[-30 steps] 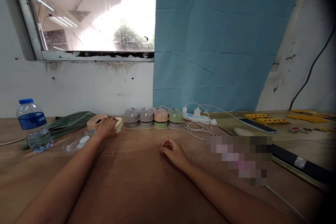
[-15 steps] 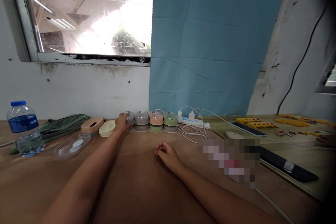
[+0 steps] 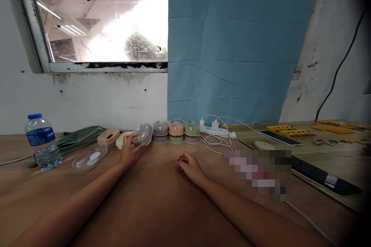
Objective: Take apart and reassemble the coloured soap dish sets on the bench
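Observation:
My left hand (image 3: 129,152) grips the left end of a grey oval lidded box (image 3: 143,134), thumb low and fingers over its side. The box is tilted and sits askew beside the row. Just left of it is a cream box base (image 3: 121,139), partly behind my fingers. My right hand (image 3: 189,168) rests on the brown tabletop (image 3: 162,204), fingers loosely curled with a gap to the thumb, holding nothing. In front of it, by the wall, stand stacked two-tier boxes: a grey one (image 3: 160,131), a peach-and-green one (image 3: 176,131) and a green-and-grey one (image 3: 191,131).
At left are a water bottle (image 3: 43,144), a green cloth bag (image 3: 78,140), a peach slotted piece (image 3: 108,137) and a clear lid (image 3: 89,158). A power strip (image 3: 216,130) with cables, a phone (image 3: 279,138) and a black device (image 3: 321,175) lie right, near a blurred-out area.
My left hand has pulled the leftmost grey box out of the row to the left and tilted it. My right hand stays in place. The view has shifted slightly.

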The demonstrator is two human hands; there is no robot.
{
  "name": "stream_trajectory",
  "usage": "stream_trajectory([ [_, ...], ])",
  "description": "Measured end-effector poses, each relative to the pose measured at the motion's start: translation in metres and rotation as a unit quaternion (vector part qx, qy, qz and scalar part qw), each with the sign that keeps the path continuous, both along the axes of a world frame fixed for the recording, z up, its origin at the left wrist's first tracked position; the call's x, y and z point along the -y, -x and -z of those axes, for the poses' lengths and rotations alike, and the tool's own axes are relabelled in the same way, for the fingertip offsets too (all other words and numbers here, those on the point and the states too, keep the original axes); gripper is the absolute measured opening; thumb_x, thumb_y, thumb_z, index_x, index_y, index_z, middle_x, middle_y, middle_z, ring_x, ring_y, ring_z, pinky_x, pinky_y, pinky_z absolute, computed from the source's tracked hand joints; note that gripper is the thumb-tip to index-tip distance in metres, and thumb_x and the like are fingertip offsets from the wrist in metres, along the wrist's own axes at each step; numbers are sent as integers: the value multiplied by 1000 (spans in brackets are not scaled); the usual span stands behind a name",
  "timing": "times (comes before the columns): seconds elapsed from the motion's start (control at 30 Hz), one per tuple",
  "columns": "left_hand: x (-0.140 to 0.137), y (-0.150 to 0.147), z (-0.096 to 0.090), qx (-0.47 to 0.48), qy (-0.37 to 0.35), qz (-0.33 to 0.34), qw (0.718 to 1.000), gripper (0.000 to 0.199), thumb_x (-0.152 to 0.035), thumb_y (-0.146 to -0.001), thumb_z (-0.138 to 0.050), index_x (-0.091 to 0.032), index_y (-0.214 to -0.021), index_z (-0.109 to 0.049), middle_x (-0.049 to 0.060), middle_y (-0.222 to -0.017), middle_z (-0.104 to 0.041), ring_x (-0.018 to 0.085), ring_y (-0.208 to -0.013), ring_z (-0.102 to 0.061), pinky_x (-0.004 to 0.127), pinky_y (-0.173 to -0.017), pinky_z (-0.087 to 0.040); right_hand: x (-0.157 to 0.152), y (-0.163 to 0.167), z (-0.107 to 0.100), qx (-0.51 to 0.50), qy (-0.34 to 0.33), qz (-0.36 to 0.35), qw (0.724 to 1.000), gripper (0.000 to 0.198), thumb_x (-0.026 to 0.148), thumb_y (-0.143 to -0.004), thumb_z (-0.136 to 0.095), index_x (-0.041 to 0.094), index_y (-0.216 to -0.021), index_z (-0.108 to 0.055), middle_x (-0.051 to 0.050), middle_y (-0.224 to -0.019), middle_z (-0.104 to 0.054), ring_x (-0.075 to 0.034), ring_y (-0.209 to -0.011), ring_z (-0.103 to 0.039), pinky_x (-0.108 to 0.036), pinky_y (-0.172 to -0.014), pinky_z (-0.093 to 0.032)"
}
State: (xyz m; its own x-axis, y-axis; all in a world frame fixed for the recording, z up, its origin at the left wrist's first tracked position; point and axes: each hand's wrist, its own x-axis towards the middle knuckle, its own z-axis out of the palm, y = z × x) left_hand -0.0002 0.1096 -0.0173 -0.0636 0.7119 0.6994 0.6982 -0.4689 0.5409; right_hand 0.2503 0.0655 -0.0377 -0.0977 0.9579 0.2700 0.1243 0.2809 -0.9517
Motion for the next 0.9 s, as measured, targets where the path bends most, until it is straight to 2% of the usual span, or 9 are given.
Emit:
stream_trajectory([
  [0.07,21,0,7,45,2,80,996,43,-38,-69,-61,-21,-107,-48,7,-113,-43,22,-110,-43,33,-86,-42,0,0,-1,-11,3,6,1000,9,19,-60,-51,19,-67,-45,5,-54,-51,-12,-54,-51,-22,-50,-38],
  [0.13,39,-1,13,58,35,167,984,42,-36,-66,-64,-22,-104,-50,7,-113,-45,22,-113,-41,33,-88,-41,-1,0,-2,-24,7,18,1000,12,22,-60,-50,19,-71,-45,4,-59,-52,-12,-56,-52,-22,-49,-39],
  [0.23,56,-4,17,22,117,317,941,44,-30,-64,-68,-23,-105,-51,8,-114,-45,23,-116,-38,37,-94,-36,-3,-1,-1,-40,12,45,998,20,25,-60,-50,19,-79,-47,0,-76,-56,-13,-64,-55,-23,-53,-43],
  [0.33,61,-5,15,-8,153,397,905,45,-28,-64,-69,-24,-106,-52,9,-116,-43,22,-118,-36,40,-97,-32,-5,-3,1,-42,12,57,997,23,23,-60,-49,19,-82,-50,-3,-85,-57,-15,-74,-55,-25,-61,-45],
  [0.4,61,-4,11,-13,156,410,898,46,-28,-64,-69,-24,-107,-52,9,-118,-42,22,-118,-35,40,-97,-32,-5,-4,1,-37,11,51,998,22,21,-60,-48,18,-82,-52,-3,-86,-58,-16,-76,-56,-26,-65,-45],
  [0.53,64,-3,5,-36,157,394,905,40,-29,-62,-70,-23,-100,-58,9,-117,-44,22,-115,-39,39,-96,-33,-3,-3,-1,-25,6,27,999,27,15,-58,-45,18,-82,-55,-2,-85,-60,-16,-78,-57,-27,-68,-45],
  [0.73,65,-4,5,16,183,390,902,36,-30,-59,-72,-21,-93,-62,8,-111,-50,23,-111,-44,35,-93,-36,1,-1,-3,-14,-3,9,1000,28,11,-57,-44,18,-81,-56,-2,-84,-61,-16,-79,-57,-27,-72,-44],
  [0.83,64,-6,8,90,245,381,887,37,-36,-66,-65,-19,-99,-57,8,-102,-56,20,-95,-54,33,-80,-43,1,-1,-3,-7,-6,11,1000,29,10,-56,-46,18,-82,-56,-2,-86,-61,-16,-81,-57,-28,-74,-44],
  [0.9,63,-8,9,119,266,357,888,38,-39,-71,-60,-18,-102,-53,7,-96,-58,17,-84,-57,30,-74,-45,2,0,-3,-2,-8,9,1000,31,9,-56,-48,18,-84,-56,-2,-89,-61,-16,-82,-57,-28,-75,-44],
])
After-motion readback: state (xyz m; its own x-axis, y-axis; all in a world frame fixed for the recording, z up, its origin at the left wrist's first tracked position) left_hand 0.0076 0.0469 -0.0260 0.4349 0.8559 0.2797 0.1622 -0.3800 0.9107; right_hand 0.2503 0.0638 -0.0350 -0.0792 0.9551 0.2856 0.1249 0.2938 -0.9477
